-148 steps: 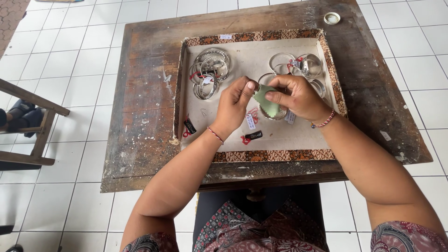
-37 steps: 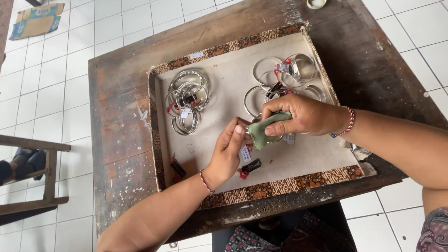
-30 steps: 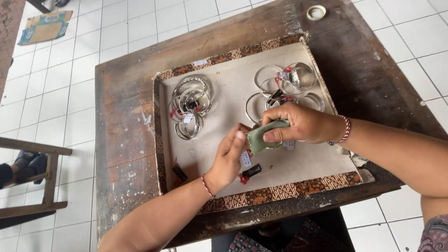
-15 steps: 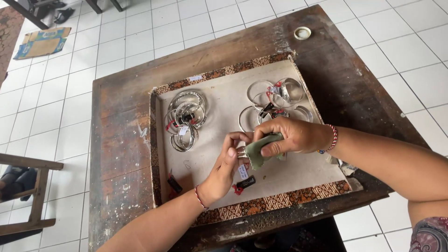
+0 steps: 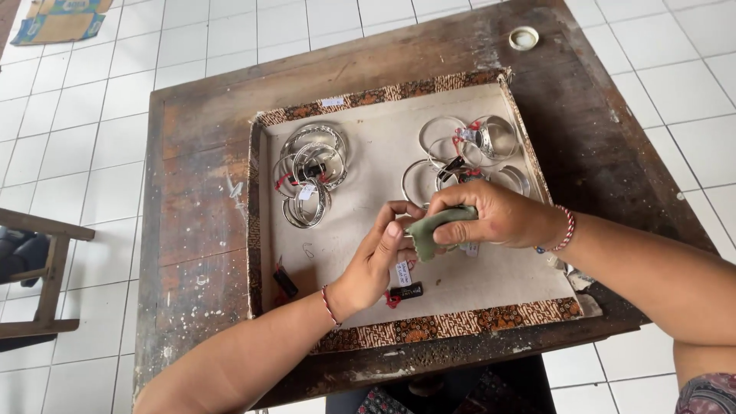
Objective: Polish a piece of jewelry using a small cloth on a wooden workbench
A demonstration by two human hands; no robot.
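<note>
Over the middle of the tray, the right hand point(image 5: 491, 218) has its fingers curled tight around a folded green cloth point(image 5: 429, 228), thumb pressing it from below. The left hand point(image 5: 379, 261) meets it from the other side, its fingers closed toward the cloth's lower end; whatever piece sits between them is hidden by the cloth and knuckles, so I cannot tell exactly what the left fingertips grip. A small white tag point(image 5: 403, 273) hangs just below the left thumb, and a dark tag with red thread point(image 5: 405, 292) lies on the tray lining just beneath.

Outward, one cluster of silver bangles point(image 5: 310, 172) lies well apart to the left, and a second cluster of bangles point(image 5: 468, 157) sits just behind the right hand. The shallow patterned-edge tray point(image 5: 429, 326) rests on a worn wooden table point(image 5: 199, 230), with a small round lid point(image 5: 524, 37) at the far corner.

The likely risks: a hard rub could make the hidden piece slip from the left fingers and drop among the tags, the hanging tag thread could snag in the cloth, and the right wrist could nudge the bangles behind it.
</note>
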